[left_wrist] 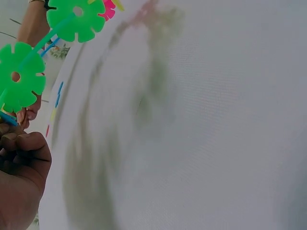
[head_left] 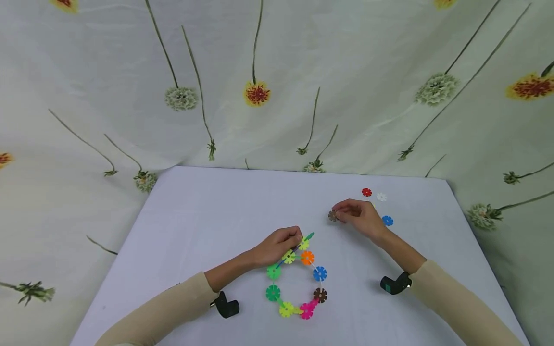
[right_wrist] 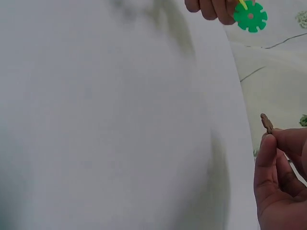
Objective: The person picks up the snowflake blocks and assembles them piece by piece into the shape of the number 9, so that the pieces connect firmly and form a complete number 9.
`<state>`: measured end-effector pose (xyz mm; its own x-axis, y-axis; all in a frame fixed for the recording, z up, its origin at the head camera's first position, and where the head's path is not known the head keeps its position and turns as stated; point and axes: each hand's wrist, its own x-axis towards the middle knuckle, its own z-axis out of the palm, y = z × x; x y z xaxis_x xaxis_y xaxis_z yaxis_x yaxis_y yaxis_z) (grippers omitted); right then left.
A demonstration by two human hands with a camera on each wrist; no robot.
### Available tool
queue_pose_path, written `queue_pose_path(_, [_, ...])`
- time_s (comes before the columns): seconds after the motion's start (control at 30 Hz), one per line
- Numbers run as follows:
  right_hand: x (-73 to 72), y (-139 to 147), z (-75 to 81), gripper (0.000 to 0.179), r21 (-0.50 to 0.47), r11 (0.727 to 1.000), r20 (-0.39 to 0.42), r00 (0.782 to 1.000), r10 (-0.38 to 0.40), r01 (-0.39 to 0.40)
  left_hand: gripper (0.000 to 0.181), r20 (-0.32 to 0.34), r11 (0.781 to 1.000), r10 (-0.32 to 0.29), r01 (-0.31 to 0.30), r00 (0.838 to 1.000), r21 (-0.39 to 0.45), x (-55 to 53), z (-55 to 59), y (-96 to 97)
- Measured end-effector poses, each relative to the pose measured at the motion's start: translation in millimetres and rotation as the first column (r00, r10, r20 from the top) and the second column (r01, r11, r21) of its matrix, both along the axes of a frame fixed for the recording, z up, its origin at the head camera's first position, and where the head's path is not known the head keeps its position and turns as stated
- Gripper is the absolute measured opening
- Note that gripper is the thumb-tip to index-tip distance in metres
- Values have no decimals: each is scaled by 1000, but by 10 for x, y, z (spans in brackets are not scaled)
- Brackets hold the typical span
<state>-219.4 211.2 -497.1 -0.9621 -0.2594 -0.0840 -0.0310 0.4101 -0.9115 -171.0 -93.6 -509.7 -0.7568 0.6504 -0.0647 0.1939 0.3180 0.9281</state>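
Leftward from right fingers (head_left: 347,203), brown disc (head_left: 332,216), pinched edgewise

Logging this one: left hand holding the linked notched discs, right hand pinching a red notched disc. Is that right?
Not the colour: the notched disc pinched in the right hand is brown, not red, as the head view shows. The rest stands.
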Motion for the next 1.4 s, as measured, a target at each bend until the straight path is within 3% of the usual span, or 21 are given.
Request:
queue_pose_path(0.27, [205, -142, 98, 26, -107, 990, 66, 993, 96, -89, 29, -7, 1000, -5, 5, 1000, 5, 5, 12, 7])
queue_pose_path(0.53, [311, -270, 109, 25, -169, 971, 89, 979, 183, -167, 29, -1, 1000, -12, 12, 1000, 6, 0, -7, 16])
queue_pose_path(1.07, [378, -353, 78, 24, -192, 967, 93, 978, 185, -165, 23, -6, 1000, -12, 12, 1000, 9, 23, 20, 57])
queue_pose_path(1.27, [396, -370, 114, 20, -148, 973, 57, 981, 187, -177, 22, -26, 1000, -14, 13, 1000, -15, 14, -21, 52])
queue_pose_path(1.4, [393, -384, 141, 19, -175, 971, 73, 982, 176, -161, 24, -7, 1000, -9, 9, 1000, 9, -1, -36, 33])
